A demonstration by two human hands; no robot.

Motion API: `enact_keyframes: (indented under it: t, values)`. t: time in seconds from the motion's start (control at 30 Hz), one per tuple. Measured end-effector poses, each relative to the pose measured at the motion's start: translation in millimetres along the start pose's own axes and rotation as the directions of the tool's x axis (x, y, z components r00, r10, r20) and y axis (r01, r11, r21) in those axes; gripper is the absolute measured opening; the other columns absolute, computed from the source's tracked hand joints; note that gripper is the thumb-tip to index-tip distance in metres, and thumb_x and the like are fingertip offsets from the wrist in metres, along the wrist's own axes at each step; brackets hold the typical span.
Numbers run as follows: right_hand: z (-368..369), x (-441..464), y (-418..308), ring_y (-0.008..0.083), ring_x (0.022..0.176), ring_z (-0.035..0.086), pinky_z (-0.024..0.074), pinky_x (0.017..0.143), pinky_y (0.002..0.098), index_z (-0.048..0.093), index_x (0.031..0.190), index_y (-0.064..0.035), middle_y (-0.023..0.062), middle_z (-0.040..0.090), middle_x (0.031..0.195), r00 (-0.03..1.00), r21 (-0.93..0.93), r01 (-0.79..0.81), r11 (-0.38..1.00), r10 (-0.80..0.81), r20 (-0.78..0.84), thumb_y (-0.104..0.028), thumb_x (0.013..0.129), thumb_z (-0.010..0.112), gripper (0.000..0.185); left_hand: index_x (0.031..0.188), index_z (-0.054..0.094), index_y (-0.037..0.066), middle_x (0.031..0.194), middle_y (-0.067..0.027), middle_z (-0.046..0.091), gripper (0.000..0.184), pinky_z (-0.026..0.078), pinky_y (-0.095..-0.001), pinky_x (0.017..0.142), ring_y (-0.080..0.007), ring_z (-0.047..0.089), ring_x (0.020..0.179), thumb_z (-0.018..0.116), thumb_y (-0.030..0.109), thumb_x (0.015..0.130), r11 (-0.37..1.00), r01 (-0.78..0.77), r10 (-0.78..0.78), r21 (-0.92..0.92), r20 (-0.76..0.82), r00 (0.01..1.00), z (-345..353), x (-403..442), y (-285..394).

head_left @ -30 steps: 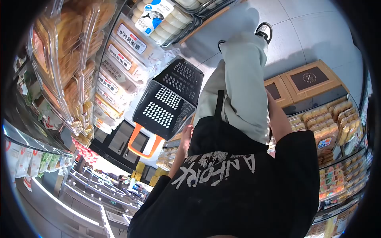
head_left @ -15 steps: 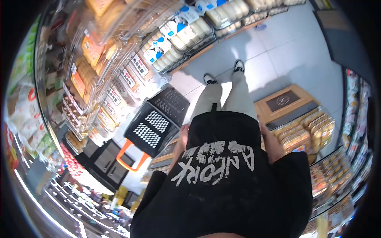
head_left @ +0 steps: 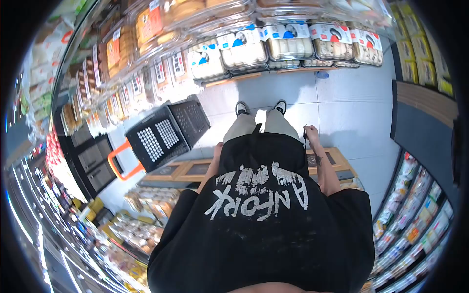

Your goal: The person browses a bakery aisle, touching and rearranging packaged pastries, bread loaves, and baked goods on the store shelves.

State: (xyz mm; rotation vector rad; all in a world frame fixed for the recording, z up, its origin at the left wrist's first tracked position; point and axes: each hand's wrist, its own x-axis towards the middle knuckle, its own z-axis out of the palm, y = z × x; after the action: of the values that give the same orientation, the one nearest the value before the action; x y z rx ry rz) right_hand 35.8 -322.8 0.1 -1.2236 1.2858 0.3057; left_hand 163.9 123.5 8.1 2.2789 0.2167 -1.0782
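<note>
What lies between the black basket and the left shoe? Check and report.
In the head view, only bare, pale floor shows between the black basket and the left shoe; nothing stands there.

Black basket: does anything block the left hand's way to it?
Nothing visible does: between the left hand and the black basket, only floor shows. Their difference in height is hard to judge.

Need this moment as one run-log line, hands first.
left hand: at person's side, grip unclear | right hand: holding thin dark cord | black basket: to left, orange handle | packaged food: ahead
</note>
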Motion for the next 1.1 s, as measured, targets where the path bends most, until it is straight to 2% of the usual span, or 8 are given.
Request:
enact_keyframes:
  t: [0.1, 0.17, 0.47, 0.73, 0.83, 0.9, 0.97, 1.1]
  values:
    - [-2.1, 0.4, -9.6, 0.0091, 0.045, 0.039, 0.0335, 0.04, 0.0238, 0.045, 0.069, -0.009, -0.0014, 0.04, 0.054, 0.999, -0.071, -0.043, 0.997, 0.045, 0.019, -0.018, 0.076, 0.058, 0.017, 0.09, 0.058, -0.001, 0.082, -0.0216, 0.061, 0.043, 0.046, -0.0379, 0.071, -0.0284, 0.06, 0.082, 0.056, 0.038, 0.073, 0.981, 0.119, -0.133, -0.15, -0.086, 0.987, 38.2, 13.4, -68.8]
    - [-2.5, 1.8, -8.4, 0.0093, 0.045, 0.039, 0.0343, 0.04, 0.024, 0.047, 0.07, -0.0088, -0.0013, 0.04, 0.054, 0.998, -0.106, -0.063, 0.992, 0.065, 0.02, -0.018, 0.076, 0.058, 0.016, 0.095, 0.058, 0.0, 0.087, -0.0215, 0.061, 0.045, 0.046, -0.0386, 0.073, -0.0337, 0.059, 0.086, 0.055, 0.039, 0.074, 0.986, 0.151, -0.158, -0.07, -0.098, 0.983, 27.8, -25.9, -19.1]
    - [10.8, -2.6, -6.6, 0.0132, 0.045, 0.044, 0.0367, 0.042, 0.0267, 0.051, 0.074, -0.0034, 0.0029, 0.046, 0.054, 0.993, -0.474, 0.049, 0.879, 0.006, 0.114, -0.016, 0.074, 0.056, 0.013, 0.098, 0.058, 0.0, 0.092, -0.0213, 0.06, 0.04, 0.043, -0.0378, 0.08, -0.0316, 0.057, 0.093, 0.05, 0.032, 0.075, 0.773, 0.37, -0.517, -0.516, -0.173, 0.838, 69.7, -36.6, -92.7]
    - [129.3, -47.3, -53.4, 0.0103, 0.046, 0.042, 0.0354, 0.042, 0.0244, 0.051, 0.071, -0.0055, 0.0005, 0.044, 0.054, 0.984, -0.451, 0.163, 0.877, -0.113, 0.135, -0.017, 0.074, 0.057, 0.013, 0.096, 0.058, -0.003, 0.092, -0.0202, 0.061, 0.037, 0.043, -0.0359, 0.079, -0.0309, 0.056, 0.092, 0.047, 0.025, 0.076, 0.84, 0.213, -0.354, -0.499, -0.207, 0.912, -13.1, -36.6, -122.6]
    - [182.7, -64.0, -57.2, 0.0117, 0.053, 0.047, 0.0416, 0.046, 0.0254, 0.051, 0.072, -0.0035, 0.0023, 0.047, 0.059, 0.962, -0.529, 0.251, 0.811, -0.149, 0.229, -0.017, 0.072, 0.058, 0.015, 0.094, 0.058, -0.005, 0.088, -0.0167, 0.061, 0.034, 0.043, -0.035, 0.078, -0.0296, 0.057, 0.086, 0.046, 0.021, 0.076, 0.691, 0.24, -0.444, -0.682, -0.138, 0.885, -56.6, -47.7, -118.6]
    - [218.4, -69.1, -50.3, 0.0137, 0.054, 0.049, 0.0417, 0.051, 0.0271, 0.051, 0.067, -0.004, 0.0041, 0.05, 0.059, 0.951, -0.574, 0.288, 0.766, -0.16, 0.263, -0.02, 0.072, 0.058, 0.018, 0.092, 0.056, -0.003, 0.079, -0.0111, 0.059, 0.028, 0.046, -0.0321, 0.065, -0.0215, 0.056, 0.072, 0.044, 0.018, 0.077, 0.618, 0.282, -0.43, -0.734, -0.015, 0.903, -69.2, -31.8, -153.2]
    - [245.0, -72.5, -44.8, 0.0195, 0.061, 0.053, 0.0431, 0.06, 0.0321, 0.052, 0.066, -0.0035, 0.0098, 0.056, 0.063, 0.891, -0.731, 0.451, 0.512, -0.308, 0.334, -0.028, 0.07, 0.059, 0.025, 0.092, 0.055, -0.001, 0.077, -0.0102, 0.059, 0.026, 0.046, -0.0296, 0.058, -0.0177, 0.056, 0.066, 0.043, 0.018, 0.079, 0.544, 0.318, -0.423, -0.776, 0.073, 0.903, -99.6, -34.9, -159.7]
    - [282.3, -86.5, -51.3, 0.0197, 0.061, 0.053, 0.0433, 0.06, 0.0313, 0.054, 0.067, -0.0036, 0.0098, 0.056, 0.063, 0.887, -0.755, 0.455, 0.472, -0.32, 0.335, -0.027, 0.069, 0.058, 0.024, 0.095, 0.053, 0.0, 0.08, -0.0087, 0.058, 0.025, 0.046, -0.0258, 0.054, -0.014, 0.055, 0.062, 0.043, 0.018, 0.081, 0.488, 0.169, -0.357, -0.856, -0.019, 0.934, -150.1, -15.8, -178.2]
